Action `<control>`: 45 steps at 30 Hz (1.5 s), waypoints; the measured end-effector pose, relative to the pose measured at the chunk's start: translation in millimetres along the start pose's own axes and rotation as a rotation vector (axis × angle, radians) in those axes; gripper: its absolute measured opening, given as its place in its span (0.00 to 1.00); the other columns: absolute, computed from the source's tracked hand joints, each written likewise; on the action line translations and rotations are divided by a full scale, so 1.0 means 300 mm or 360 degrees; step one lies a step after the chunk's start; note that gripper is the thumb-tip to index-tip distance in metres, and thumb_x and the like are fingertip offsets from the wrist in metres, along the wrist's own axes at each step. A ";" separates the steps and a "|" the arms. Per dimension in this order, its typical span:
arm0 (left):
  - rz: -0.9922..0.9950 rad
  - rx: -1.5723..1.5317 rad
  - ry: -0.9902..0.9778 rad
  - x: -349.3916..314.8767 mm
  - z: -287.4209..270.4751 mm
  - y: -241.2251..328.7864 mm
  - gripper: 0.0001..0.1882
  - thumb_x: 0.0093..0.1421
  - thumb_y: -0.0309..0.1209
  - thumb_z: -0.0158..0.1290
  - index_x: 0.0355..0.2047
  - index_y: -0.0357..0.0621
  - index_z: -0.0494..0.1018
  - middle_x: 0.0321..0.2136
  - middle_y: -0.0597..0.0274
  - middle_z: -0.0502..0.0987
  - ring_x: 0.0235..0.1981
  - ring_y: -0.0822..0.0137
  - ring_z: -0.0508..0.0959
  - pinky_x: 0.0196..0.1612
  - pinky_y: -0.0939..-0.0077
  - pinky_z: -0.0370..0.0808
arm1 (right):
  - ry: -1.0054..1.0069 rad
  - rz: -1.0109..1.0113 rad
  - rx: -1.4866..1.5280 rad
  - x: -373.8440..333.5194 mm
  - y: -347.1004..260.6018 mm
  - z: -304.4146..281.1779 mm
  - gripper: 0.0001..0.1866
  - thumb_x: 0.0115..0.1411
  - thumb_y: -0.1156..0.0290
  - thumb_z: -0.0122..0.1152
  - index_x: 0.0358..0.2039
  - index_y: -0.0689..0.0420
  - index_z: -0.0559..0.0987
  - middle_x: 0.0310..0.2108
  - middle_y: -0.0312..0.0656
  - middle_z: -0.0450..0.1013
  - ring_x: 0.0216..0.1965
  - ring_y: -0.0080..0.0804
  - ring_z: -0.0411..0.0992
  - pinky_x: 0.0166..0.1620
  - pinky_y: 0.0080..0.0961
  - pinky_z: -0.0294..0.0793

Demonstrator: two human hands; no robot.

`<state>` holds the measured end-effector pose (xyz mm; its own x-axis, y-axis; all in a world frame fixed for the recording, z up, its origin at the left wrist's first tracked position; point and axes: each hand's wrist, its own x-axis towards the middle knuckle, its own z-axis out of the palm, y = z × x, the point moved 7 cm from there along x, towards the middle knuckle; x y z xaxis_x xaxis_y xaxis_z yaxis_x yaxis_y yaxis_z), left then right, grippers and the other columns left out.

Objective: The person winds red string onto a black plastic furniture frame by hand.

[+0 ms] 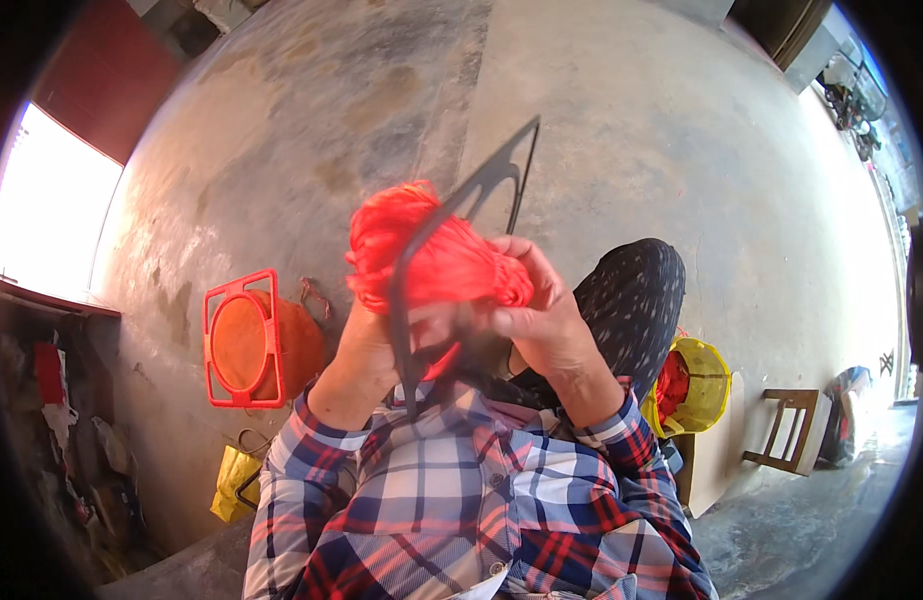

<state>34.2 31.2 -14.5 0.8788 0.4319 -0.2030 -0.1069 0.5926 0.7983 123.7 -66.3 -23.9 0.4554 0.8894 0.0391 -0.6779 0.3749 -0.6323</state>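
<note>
A thick bundle of bright red cord (421, 245) is held up in front of my chest, between both hands. My left hand (366, 340) is closed on its left end from below; the bundle hides most of those fingers. With thumb and fingers, my right hand (546, 305) pinches the gathered right end of the bundle. A dark grey angular frame (406, 290) slants across the near side of the cord, blurred, its tip pointing up and away. Which hand bears the frame, I cannot tell. Below the cord, a small red strip shows between my wrists.
To the left, a red open frame (277, 340) lies against a round orange stool-like object (299, 345), with a yellow bag (237, 482) nearer me. At right are a yellow basket (716, 385) of red material, cardboard (716, 455) and a wooden stool (786, 430). My bent knee (636, 300) rises beside my right hand.
</note>
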 end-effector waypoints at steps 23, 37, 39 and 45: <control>-0.0061 0.0016 -0.0208 -0.003 0.074 0.063 0.22 0.61 0.27 0.54 0.56 0.40 0.68 0.54 0.49 0.72 0.37 0.78 0.77 0.23 0.93 0.66 | -0.0097 -0.0493 -0.0421 -0.004 -0.088 0.008 0.27 0.53 0.76 0.63 0.51 0.58 0.60 0.54 0.53 0.66 0.52 0.34 0.68 0.56 0.32 0.67; -0.0012 0.0061 -0.0086 0.030 -0.032 0.038 0.18 0.64 0.34 0.52 0.52 0.40 0.68 0.24 0.57 0.72 0.13 0.76 0.65 0.12 0.86 0.58 | 0.0312 -0.0416 -0.0254 -0.026 -0.129 -0.234 0.21 0.58 0.74 0.60 0.51 0.60 0.66 0.40 0.43 0.73 0.40 0.29 0.74 0.46 0.26 0.74; -0.0067 0.0084 -0.0106 0.028 -0.036 0.036 0.19 0.65 0.36 0.51 0.51 0.37 0.68 0.24 0.57 0.72 0.13 0.76 0.65 0.13 0.86 0.58 | 0.0526 -0.0319 -0.0617 -0.042 -0.083 -0.301 0.19 0.58 0.75 0.62 0.49 0.60 0.68 0.39 0.38 0.73 0.38 0.23 0.73 0.43 0.22 0.74; -0.0255 0.0183 -0.0221 0.002 0.044 0.007 0.23 0.65 0.40 0.50 0.52 0.34 0.69 0.25 0.60 0.73 0.15 0.76 0.66 0.16 0.86 0.59 | 0.0321 0.0147 -0.0771 0.025 0.123 -0.241 0.23 0.58 0.75 0.64 0.53 0.62 0.69 0.44 0.40 0.73 0.44 0.25 0.72 0.47 0.23 0.73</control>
<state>40.5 23.7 -5.6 0.9366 0.2364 -0.2588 0.0856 0.5616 0.8230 143.9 -64.7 -102.9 0.5408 0.8271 -0.1531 -0.3980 0.0913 -0.9128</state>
